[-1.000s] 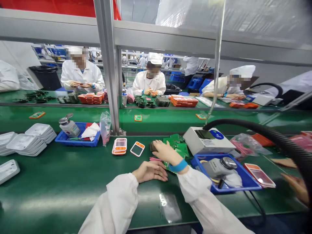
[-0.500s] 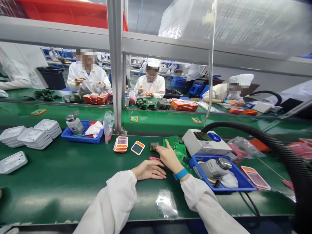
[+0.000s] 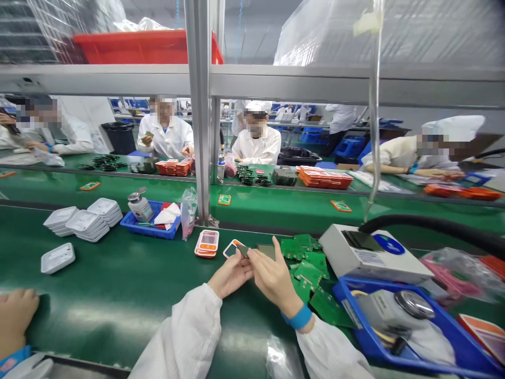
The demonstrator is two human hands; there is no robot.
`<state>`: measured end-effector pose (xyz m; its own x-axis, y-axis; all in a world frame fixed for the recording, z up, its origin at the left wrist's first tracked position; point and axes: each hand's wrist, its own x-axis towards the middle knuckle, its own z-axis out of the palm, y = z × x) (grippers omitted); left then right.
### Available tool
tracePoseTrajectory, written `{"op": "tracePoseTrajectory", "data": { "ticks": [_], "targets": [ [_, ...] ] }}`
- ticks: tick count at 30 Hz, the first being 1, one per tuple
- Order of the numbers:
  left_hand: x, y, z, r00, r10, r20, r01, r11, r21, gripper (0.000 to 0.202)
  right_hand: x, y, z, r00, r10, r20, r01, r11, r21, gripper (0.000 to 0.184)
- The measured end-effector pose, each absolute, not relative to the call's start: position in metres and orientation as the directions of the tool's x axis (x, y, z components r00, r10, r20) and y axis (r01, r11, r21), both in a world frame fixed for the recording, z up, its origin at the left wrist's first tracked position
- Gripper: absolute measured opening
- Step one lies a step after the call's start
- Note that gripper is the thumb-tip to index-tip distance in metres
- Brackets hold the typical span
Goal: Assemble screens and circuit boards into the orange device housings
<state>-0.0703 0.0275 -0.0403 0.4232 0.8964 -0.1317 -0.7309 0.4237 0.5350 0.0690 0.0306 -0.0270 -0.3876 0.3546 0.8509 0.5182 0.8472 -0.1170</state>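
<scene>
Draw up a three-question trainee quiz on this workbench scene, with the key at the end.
1. True or false: the bare right hand has a plain blue wristband at its wrist.
2. Which lie just to the right of that hand? A, white plastic trays; B, flat green circuit boards; C, a red plastic bin.
3. What is at the fingertips of the bare left hand, close against the right hand's fingers?

Key: 1, true. 2, B. 3, a thin, dark, flat piece.

The person's left hand (image 3: pixel 231 274) and right hand (image 3: pixel 275 278) hold a thin dark panel (image 3: pixel 243 251) near green circuit boards (image 3: pixel 311 271).
</scene>
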Motion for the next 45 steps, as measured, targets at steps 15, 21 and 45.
{"op": "tracePoseTrajectory", "data": {
  "ticks": [15, 21, 45],
  "targets": [
    [-0.059, 0.01, -0.028, 0.611, 0.759, -0.228, -0.45, 0.569, 0.689, 0.041, 0.092, 0.022, -0.029, -0.078, 0.601, 0.795, 0.416, 0.744, -0.522, 0.023],
    [-0.059, 0.012, -0.034, 0.566, 0.778, -0.273, -0.491, 0.584, 0.646, 0.027, 0.086, 0.021, -0.026, -0.055, 0.556, 0.829, 0.386, 0.778, -0.496, 0.026],
    [-0.06, 0.014, -0.034, 0.607, 0.753, -0.254, -0.492, 0.608, 0.623, 0.024, 0.089, 0.018, -0.027, -0.061, 0.514, 0.856, 0.414, 0.793, -0.447, 0.03]
  ]
}}
